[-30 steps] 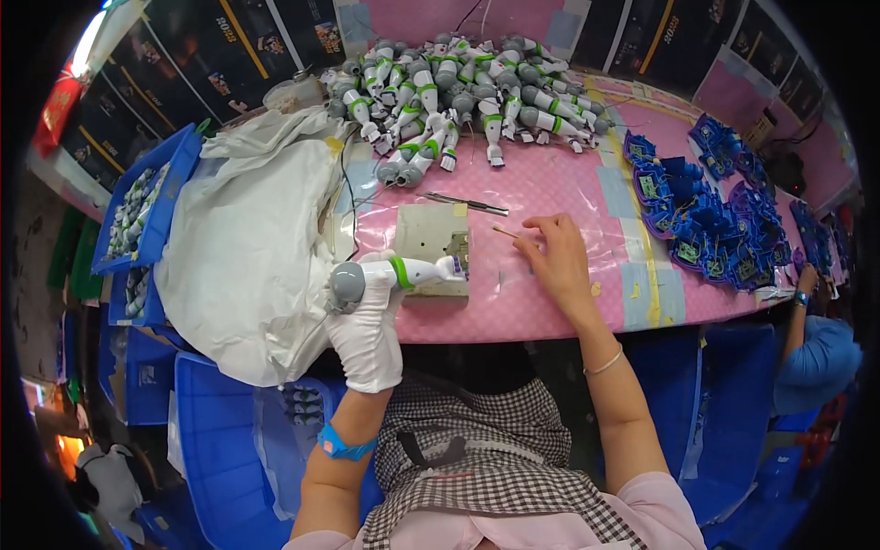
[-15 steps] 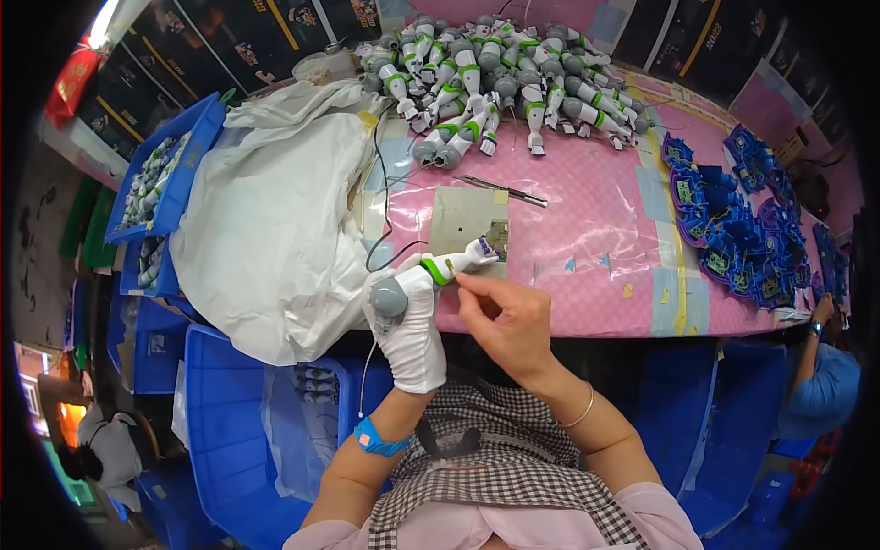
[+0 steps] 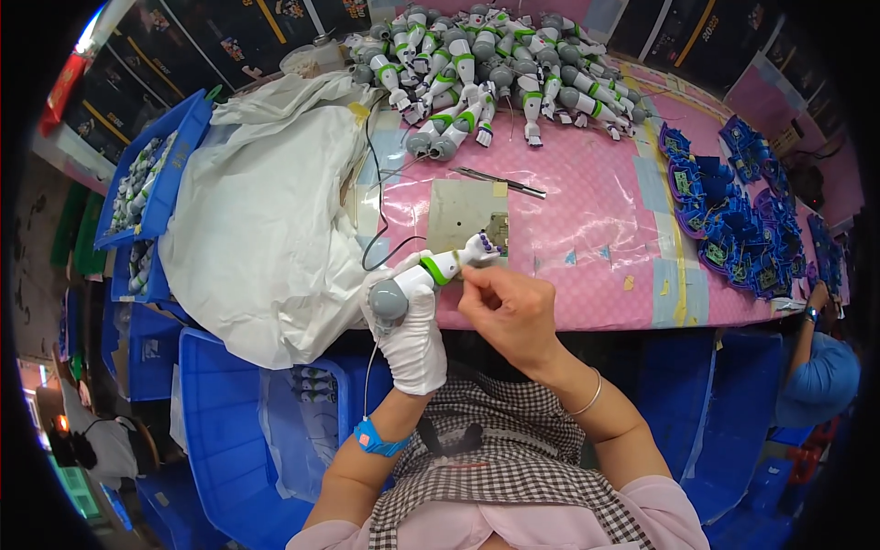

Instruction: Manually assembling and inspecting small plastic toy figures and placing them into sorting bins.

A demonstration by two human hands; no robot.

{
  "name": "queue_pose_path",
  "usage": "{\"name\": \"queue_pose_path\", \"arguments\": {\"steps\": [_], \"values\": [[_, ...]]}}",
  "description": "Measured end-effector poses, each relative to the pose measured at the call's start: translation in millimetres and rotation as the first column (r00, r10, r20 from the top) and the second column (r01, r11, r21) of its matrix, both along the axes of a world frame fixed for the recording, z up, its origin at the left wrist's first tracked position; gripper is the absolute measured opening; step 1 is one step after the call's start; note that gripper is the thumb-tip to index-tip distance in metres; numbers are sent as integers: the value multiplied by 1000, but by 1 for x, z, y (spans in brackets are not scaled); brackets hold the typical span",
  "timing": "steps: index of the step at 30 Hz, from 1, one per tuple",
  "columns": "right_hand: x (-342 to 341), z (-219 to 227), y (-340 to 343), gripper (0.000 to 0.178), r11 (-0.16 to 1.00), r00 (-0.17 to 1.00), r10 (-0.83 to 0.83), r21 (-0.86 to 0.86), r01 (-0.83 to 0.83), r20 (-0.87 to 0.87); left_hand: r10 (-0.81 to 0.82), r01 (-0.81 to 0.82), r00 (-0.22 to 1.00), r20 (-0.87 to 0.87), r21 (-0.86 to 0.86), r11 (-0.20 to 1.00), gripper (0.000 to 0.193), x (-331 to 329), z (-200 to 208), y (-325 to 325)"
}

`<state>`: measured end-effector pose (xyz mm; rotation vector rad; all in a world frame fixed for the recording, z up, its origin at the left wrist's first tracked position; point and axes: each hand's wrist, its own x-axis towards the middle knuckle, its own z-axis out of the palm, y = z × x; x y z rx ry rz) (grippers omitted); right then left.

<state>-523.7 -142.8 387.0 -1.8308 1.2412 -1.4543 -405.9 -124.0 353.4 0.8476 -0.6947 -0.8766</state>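
My left hand (image 3: 412,346), in a white glove, is closed around a toy arm (image 3: 419,278). The arm is white with a grey ball-shaped shoulder, a green band and a small fist with purple knuckles pointing up and right. A thin pale wire (image 3: 369,374) hangs from the shoulder end. My bare right hand (image 3: 510,313) is pinched, thumb against forefinger, right beside the toy's forearm. Whatever the fingertips hold is too small to name. A small yellowish-brown mark shows on the forearm near them. Behind the fist lies a grey metal plate (image 3: 458,220) on the pink-covered table.
A heap of similar toy arms (image 3: 495,64) fills the table's back. Tweezers (image 3: 500,182) lie behind the plate. White sheeting (image 3: 266,238) covers the left side, near blue bins (image 3: 225,431). Blue and purple parts with circuit boards (image 3: 733,229) cover the right, where another person (image 3: 816,376) sits.
My pinched right hand has shifted very slightly along the toy's forearm. The toy arm has turned a little in my left hand, and the whole view has shifted slightly.
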Motion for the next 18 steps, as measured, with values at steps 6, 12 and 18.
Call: {"name": "queue_pose_path", "arguments": {"steps": [6, 12, 18], "values": [[-1, 0, 0, 12, 999, 998, 25, -26, -27, -54, -8, 8, 1000, 9, 16, 1000, 46, 1, 4, 1], [-1, 0, -2, 12, 998, 998, 7, -61, -11, -55, -27, 27, 999, -36, 17, 999, 43, 0, 6, 1], [-1, -3, -2, 11, 999, 1000, 10, -44, -11, -16, -16, 18, 998, -54, 38, 999, 41, -2, 10, 2]]}}
